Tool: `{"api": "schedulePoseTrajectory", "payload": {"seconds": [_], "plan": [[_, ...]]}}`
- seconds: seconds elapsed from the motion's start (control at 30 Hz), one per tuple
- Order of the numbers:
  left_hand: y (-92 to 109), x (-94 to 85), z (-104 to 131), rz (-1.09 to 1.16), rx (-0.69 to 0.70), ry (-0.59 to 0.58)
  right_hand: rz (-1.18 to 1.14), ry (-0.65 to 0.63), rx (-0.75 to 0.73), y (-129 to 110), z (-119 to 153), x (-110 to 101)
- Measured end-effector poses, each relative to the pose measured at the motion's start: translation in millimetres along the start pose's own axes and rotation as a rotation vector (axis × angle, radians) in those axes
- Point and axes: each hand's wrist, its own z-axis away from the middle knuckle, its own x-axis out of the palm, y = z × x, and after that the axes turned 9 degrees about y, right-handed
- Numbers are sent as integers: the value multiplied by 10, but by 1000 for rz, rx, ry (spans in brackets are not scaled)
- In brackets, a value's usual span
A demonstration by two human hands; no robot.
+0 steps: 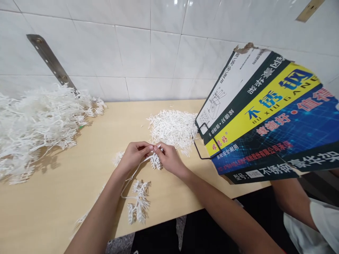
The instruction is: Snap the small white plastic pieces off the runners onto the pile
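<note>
In the middle of the table, my left hand [135, 154] and my right hand [169, 159] meet, fingertips almost touching. Both are closed in a pinch on a white plastic sprue [156, 162], a thin branching runner with clusters of small prongs. One cluster sticks out under my right fingers. From my left hand the runner trails down to more clusters [140, 201] resting on the table. Just beyond my hands lies a pile of small loose white plastic pieces [173, 127]. The exact spot pinched is hidden by my fingers.
A large heap of white sprues [37, 127] covers the table's left side. At right, a printed cardboard panel [265, 116] leans up, held by a black wire stand [203, 157]. Another person's arm [291, 201] shows behind it. A tiled wall [148, 56] borders the wooden table [100, 204].
</note>
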Motion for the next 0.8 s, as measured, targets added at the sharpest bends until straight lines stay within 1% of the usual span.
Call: {"api": "schedulePoseTrajectory", "payload": {"seconds": [0.17, 0.27, 0.33, 0.4, 0.53, 0.63, 0.73, 0.8], "plan": [[-66, -32, 9, 52, -35, -59, -4, -7, 17, 17, 0, -17], [-77, -23, 31, 27, -29, -25, 2, -18, 10, 25, 1, -24], [-85, -7, 44, 63, -35, -15, -31, -32, 10, 34, 2, -26], [-91, 22, 61, 144, -49, -31, -142, -71, 30, 47, 4, -24], [-84, 120, 110, 312, -83, -82, -537, -189, 143, 87, 2, -13], [-71, 188, 139, 441, -94, -76, -764, -241, 225, 115, -5, -10], [-70, 206, 134, 597, -58, -44, -886, -267, 265, 110, 4, -17], [-78, 205, 111, 653, -30, 9, -879, -318, 299, 80, 16, -13]]}}
